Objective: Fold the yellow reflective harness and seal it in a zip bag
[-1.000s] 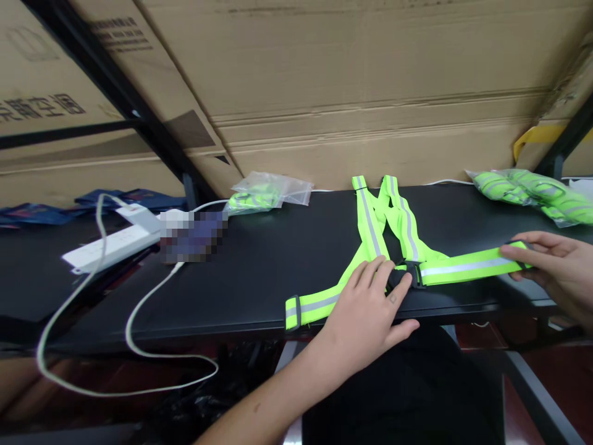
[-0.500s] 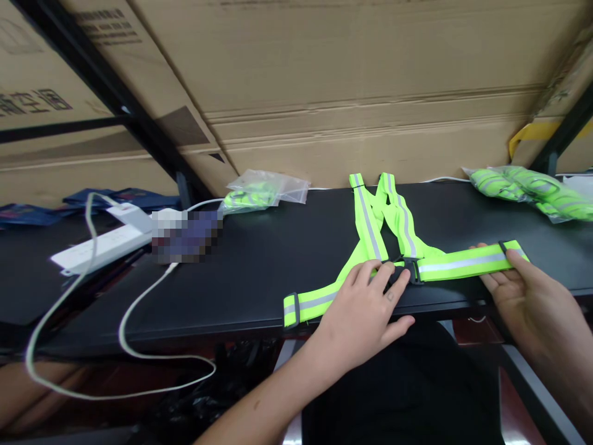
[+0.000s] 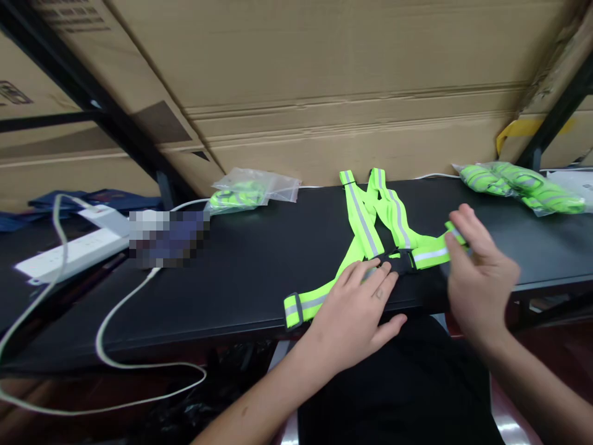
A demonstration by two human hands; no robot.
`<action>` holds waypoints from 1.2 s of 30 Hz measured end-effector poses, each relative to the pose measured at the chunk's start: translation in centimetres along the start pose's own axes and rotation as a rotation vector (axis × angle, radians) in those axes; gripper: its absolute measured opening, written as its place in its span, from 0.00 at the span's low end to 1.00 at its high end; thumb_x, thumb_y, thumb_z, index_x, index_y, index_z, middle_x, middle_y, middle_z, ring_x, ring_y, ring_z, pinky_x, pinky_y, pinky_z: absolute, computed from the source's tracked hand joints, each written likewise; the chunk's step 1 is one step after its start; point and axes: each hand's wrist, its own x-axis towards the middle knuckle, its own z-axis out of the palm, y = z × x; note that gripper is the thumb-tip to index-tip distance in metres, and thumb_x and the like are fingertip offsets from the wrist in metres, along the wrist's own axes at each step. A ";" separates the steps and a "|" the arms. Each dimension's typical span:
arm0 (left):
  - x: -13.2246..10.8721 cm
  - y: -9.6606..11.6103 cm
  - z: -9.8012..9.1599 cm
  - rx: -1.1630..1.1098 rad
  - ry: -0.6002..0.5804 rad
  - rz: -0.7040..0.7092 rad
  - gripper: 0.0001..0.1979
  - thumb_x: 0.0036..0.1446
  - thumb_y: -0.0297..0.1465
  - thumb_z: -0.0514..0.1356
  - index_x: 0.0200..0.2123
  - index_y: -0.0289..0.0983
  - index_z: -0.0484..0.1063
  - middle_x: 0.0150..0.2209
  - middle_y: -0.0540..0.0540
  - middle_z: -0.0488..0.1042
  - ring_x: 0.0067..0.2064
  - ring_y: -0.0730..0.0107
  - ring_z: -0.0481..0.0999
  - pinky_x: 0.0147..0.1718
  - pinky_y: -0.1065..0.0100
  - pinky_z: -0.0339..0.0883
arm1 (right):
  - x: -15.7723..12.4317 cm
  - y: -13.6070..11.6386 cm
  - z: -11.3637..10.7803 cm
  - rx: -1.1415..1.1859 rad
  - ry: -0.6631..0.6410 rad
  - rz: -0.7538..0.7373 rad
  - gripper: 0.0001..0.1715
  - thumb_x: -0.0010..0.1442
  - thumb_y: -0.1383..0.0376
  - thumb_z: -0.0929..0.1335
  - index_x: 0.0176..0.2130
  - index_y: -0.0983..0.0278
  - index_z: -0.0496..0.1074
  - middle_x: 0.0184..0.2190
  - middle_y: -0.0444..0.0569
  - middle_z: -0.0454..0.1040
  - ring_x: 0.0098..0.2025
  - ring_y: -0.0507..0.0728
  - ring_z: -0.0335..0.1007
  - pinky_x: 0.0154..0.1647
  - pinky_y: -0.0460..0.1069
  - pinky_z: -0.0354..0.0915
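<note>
On the black counter [image 3: 259, 296], a white power strip [image 3: 69, 253] lies at the far left, its cable [image 3: 111, 346] trailing over the edge, and a clear bag of green webbing [image 3: 236, 196] sits further along. The neon reflective harness [image 3: 365, 228] lies flat in the middle. The left hand [image 3: 352, 315] rests on it, fingers [image 3: 370, 278] spread and touching beside its black buckle [image 3: 398, 261]. The right hand [image 3: 479, 278] is blurred at the strap's raised end [image 3: 456, 235], fingers curled; whether they grip it, I cannot tell. A fuller bag [image 3: 519, 188] sits far right.

dim light, right hand [image 3: 479, 278] blurred, edges bowed
</note>
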 end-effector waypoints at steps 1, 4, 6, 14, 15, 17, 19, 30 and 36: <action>-0.1 0.0 0.0 -0.022 0.003 0.000 0.25 0.66 0.40 0.57 0.59 0.30 0.66 0.59 0.38 0.71 0.63 0.49 0.65 0.62 0.50 0.62 | -0.5 -0.3 0.7 -0.047 -0.052 -0.083 0.19 0.66 0.67 0.66 0.55 0.59 0.76 0.60 0.54 0.72 0.63 0.65 0.68 0.60 0.65 0.68; -0.2 0.0 -0.1 -0.106 0.019 -0.017 0.18 0.63 0.33 0.57 0.54 0.32 0.67 0.58 0.38 0.72 0.65 0.51 0.64 0.65 0.49 0.58 | -1.9 -0.6 1.9 -0.119 -0.208 -0.252 0.17 0.64 0.72 0.66 0.48 0.61 0.80 0.55 0.55 0.77 0.58 0.62 0.73 0.58 0.60 0.72; -0.3 0.0 -0.2 -0.175 0.050 -0.029 0.12 0.62 0.29 0.56 0.49 0.34 0.66 0.55 0.37 0.73 0.65 0.53 0.66 0.67 0.50 0.56 | -2.4 -0.4 2.1 -0.136 -0.306 -0.345 0.18 0.65 0.74 0.64 0.48 0.62 0.80 0.51 0.54 0.79 0.55 0.60 0.76 0.56 0.57 0.74; -0.3 -0.2 -0.5 -0.324 0.138 -0.167 0.07 0.61 0.24 0.52 0.43 0.35 0.64 0.44 0.39 0.73 0.51 0.59 0.76 0.50 0.59 0.75 | -2.2 -0.1 0.8 -0.226 -0.722 -0.502 0.23 0.70 0.66 0.62 0.61 0.68 0.70 0.59 0.55 0.72 0.66 0.63 0.62 0.66 0.65 0.63; -0.3 -0.2 -0.7 -0.309 0.126 -0.140 0.07 0.62 0.24 0.52 0.43 0.35 0.65 0.45 0.39 0.73 0.53 0.59 0.75 0.53 0.59 0.73 | -2.3 -0.3 0.7 -0.266 -0.742 -0.520 0.24 0.70 0.65 0.61 0.62 0.69 0.68 0.61 0.56 0.71 0.67 0.64 0.60 0.67 0.65 0.62; -0.7 -0.3 -1.6 -0.250 0.114 -0.101 0.08 0.63 0.26 0.53 0.45 0.35 0.67 0.47 0.40 0.75 0.58 0.59 0.72 0.59 0.57 0.68 | -2.5 -0.6 0.6 -0.341 -0.743 -0.561 0.26 0.70 0.65 0.61 0.63 0.72 0.67 0.62 0.58 0.69 0.68 0.65 0.59 0.67 0.66 0.61; -1.7 -0.6 -2.8 -0.142 0.090 -0.119 0.11 0.64 0.31 0.57 0.49 0.36 0.69 0.51 0.40 0.75 0.63 0.55 0.66 0.62 0.52 0.64 | -2.8 -0.9 0.4 -0.403 -0.738 -0.596 0.28 0.70 0.61 0.61 0.63 0.75 0.66 0.63 0.60 0.69 0.67 0.66 0.60 0.66 0.65 0.62; -8.8 -4.4 -6.2 -0.177 0.043 -0.378 0.10 0.63 0.37 0.62 0.47 0.43 0.74 0.42 0.48 0.78 0.40 0.64 0.78 0.38 0.65 0.73 | -2.7 -0.6 0.1 -0.429 -0.746 -0.678 0.45 0.67 0.43 0.60 0.62 0.77 0.65 0.60 0.64 0.71 0.58 0.69 0.67 0.55 0.63 0.67; -9.9 -4.8 -5.6 -0.329 0.271 -0.426 0.15 0.52 0.33 0.70 0.44 0.43 0.78 0.40 0.46 0.80 0.34 0.64 0.78 0.34 0.66 0.75 | -2.6 -0.1 0.3 -0.422 -0.692 -0.736 0.45 0.66 0.41 0.61 0.61 0.77 0.67 0.57 0.64 0.73 0.54 0.69 0.70 0.53 0.63 0.68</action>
